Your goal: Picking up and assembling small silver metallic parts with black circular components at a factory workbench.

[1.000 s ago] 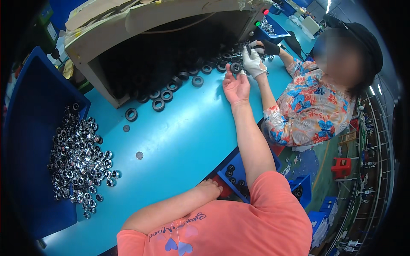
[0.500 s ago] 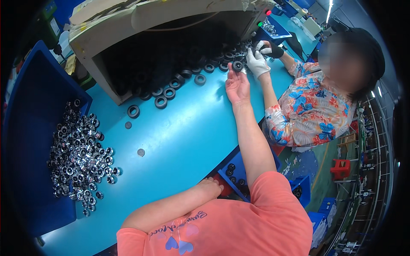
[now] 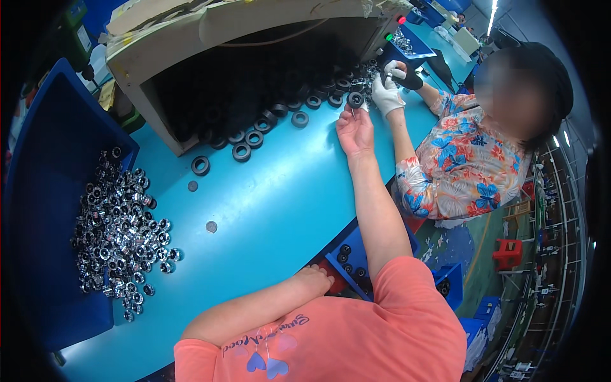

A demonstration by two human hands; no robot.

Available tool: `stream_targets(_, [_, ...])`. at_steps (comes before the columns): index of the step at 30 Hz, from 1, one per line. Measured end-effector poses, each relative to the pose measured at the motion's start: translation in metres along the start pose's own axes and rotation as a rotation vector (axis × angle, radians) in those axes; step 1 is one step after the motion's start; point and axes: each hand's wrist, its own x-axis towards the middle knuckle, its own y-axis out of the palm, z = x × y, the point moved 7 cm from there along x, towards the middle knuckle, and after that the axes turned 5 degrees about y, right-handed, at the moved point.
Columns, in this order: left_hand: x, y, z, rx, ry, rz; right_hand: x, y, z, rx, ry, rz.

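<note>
My right hand (image 3: 356, 134), palm up, reaches to the far side of the table. At its fingertips it holds a small black-tyred wheel (image 3: 355, 100) with a dark hub. My left hand (image 3: 316, 279) rests at the near table edge beside a blue bin of black wheels (image 3: 332, 258); its fingers are curled, and what lies under them, if anything, is hidden. Loose black rubber tyres (image 3: 241, 152) lie along the opening of a dark box-shaped machine. Many shiny chrome wheel hubs (image 3: 127, 235) are heaped at the left.
A co-worker's gloved hand (image 3: 386, 95) works close beside my right hand, next to a small pile of chrome parts (image 3: 364, 77). The machine housing (image 3: 137, 105) stands along the back. A tall blue bin (image 3: 48, 210) tilts at the left. Two small grey discs (image 3: 211, 226) lie on the turquoise table (image 3: 267, 204).
The wheel in my right hand sits slightly higher on the fingertips, and the fingers have shifted a little beneath it. The co-worker's gloved hands have moved slightly. My left hand stays where it was.
</note>
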Motion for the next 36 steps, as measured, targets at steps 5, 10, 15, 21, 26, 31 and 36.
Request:
stream_targets(5, [-0.002,-0.002,-0.001,-0.004,-0.012,0.001,-0.003,0.007,-0.002,-0.006,-0.004,-0.013])
stream_targets(10, [-0.001,-0.001,0.000,-0.002,-0.009,0.010,-0.005,0.009,-0.001,-0.028,-0.013,-0.031])
stream_targets(15, [0.000,-0.001,0.000,0.009,-0.013,0.023,-0.005,0.010,-0.001,-0.029,-0.013,-0.025])
stream_targets(21, [-0.001,-0.002,-0.001,0.004,-0.018,0.021,-0.005,0.010,-0.001,-0.038,-0.007,-0.049])
stream_targets(26, [-0.002,-0.002,-0.001,0.015,-0.014,0.018,-0.007,0.011,-0.001,-0.046,-0.012,-0.050])
stream_targets(31, [-0.002,0.000,-0.001,0.013,-0.015,0.018,-0.006,0.011,-0.001,-0.058,-0.001,-0.038])
stream_targets(36, [0.000,0.003,0.000,0.017,-0.014,0.035,-0.005,0.011,-0.002,-0.017,0.042,0.018])
